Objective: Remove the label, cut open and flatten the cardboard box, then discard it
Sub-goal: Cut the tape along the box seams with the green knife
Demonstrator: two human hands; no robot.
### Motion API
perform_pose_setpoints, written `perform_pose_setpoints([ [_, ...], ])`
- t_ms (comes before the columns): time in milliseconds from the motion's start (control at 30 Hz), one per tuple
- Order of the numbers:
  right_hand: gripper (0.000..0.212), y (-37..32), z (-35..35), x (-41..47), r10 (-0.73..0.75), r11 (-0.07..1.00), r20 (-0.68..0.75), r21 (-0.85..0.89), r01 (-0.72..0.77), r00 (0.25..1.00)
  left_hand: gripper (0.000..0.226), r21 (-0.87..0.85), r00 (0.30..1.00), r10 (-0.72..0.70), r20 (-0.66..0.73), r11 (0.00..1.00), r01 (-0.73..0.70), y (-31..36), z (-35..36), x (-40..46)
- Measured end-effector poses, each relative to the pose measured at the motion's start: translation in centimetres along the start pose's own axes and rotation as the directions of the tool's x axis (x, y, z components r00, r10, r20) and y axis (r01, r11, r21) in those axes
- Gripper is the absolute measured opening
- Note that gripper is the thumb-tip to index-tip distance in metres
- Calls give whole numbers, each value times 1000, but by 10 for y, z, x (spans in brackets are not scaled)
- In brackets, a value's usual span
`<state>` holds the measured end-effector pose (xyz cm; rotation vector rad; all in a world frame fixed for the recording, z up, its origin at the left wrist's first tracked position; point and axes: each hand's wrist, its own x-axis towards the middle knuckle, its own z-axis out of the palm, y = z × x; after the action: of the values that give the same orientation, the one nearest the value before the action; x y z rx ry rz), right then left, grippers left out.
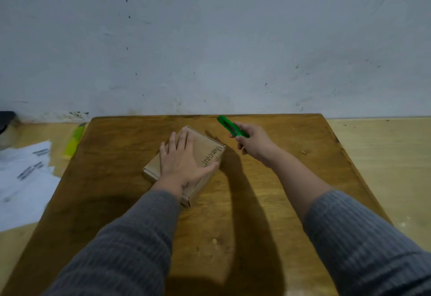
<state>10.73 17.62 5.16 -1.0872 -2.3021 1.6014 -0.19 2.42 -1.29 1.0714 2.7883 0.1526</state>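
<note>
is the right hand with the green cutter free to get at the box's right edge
Probably yes: the right hand holds the cutter beside the box, and the left hand leaves that edge mostly bare.

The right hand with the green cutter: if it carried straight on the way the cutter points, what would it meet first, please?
The right hand aims the green cutter up and left, past the far corner of the cardboard box. Nothing shows in that line before the table's far edge, then the wall; depth is unclear.

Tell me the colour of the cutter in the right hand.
Bright green utility cutter, held by the right hand; head view.
</note>
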Motion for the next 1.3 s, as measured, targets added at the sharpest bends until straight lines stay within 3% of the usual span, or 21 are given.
perform_pose_setpoints([
  [133, 43, -5, 26, -17, -166, 935, -85, -331, 129, 983, 120, 59, 999, -15, 52, 998, 12, -15, -2, -16],
  [333, 39, -19, 63, -31, -266, 747, -24, -637, 190, 964, 115, 31, 993, -43, 110, 999, 39, -29, -9, -30],
  [600, 38, -35, 72, -25, -255, 686, 9, -703, 187, 967, 117, 12, 998, -30, 56, 999, 29, -32, -6, -33],
  [900, 39, -39, 71, -20, -278, 724, -16, -661, 198, 960, 119, -6, 998, -40, 58, 999, 40, -33, -4, -31],
  [1300, 40, -42, 80, -17, -250, 683, 14, -706, 187, 968, 117, 13, 997, -51, 66, 999, 50, -31, -7, -33],
])
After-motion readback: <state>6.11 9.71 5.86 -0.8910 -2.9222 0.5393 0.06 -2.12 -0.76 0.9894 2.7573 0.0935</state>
